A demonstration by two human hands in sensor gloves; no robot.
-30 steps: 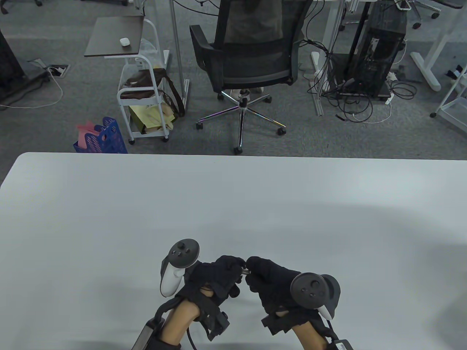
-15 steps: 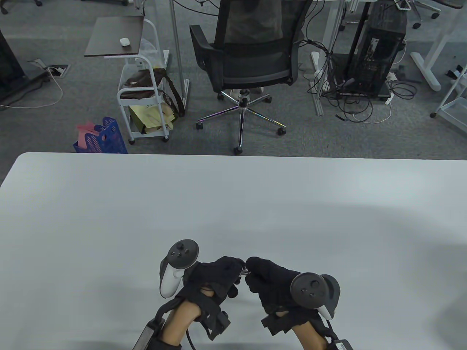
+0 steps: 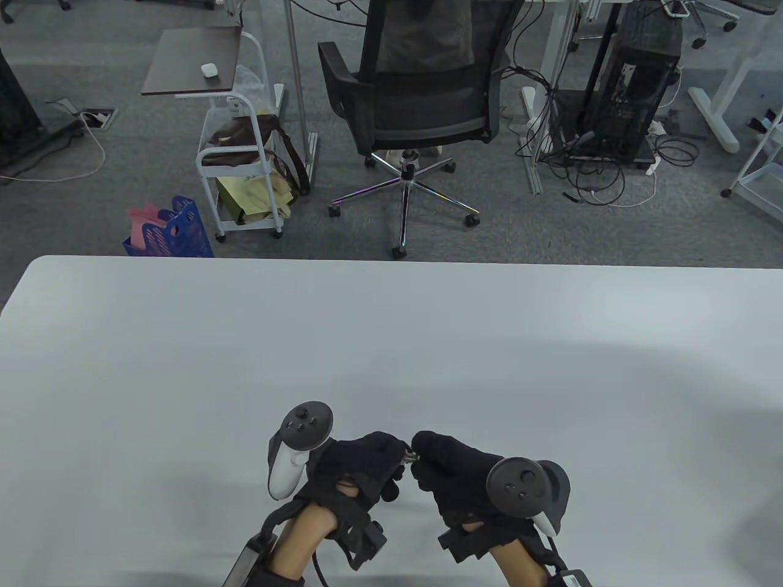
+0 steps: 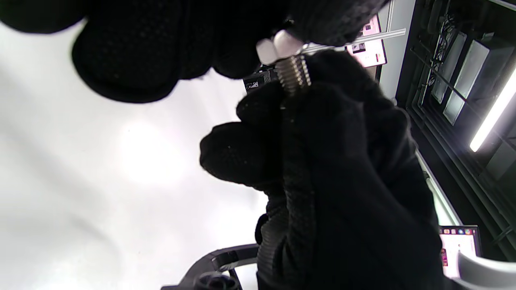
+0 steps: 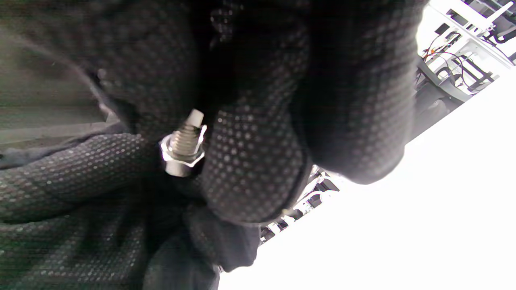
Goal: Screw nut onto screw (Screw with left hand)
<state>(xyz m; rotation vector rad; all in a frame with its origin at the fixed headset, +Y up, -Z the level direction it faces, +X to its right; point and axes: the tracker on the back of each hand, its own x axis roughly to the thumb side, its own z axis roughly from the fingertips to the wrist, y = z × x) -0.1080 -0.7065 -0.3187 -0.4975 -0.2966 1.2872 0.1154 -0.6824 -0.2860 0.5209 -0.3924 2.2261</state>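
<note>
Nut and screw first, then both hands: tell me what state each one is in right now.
nut: threaded onto the screw, partway along, pinched by the left hand.
screw: held off the table between the two hands, bare thread showing either side of the nut.
left hand: fingertips pinch the nut.
right hand: fingers grip the screw.
</note>
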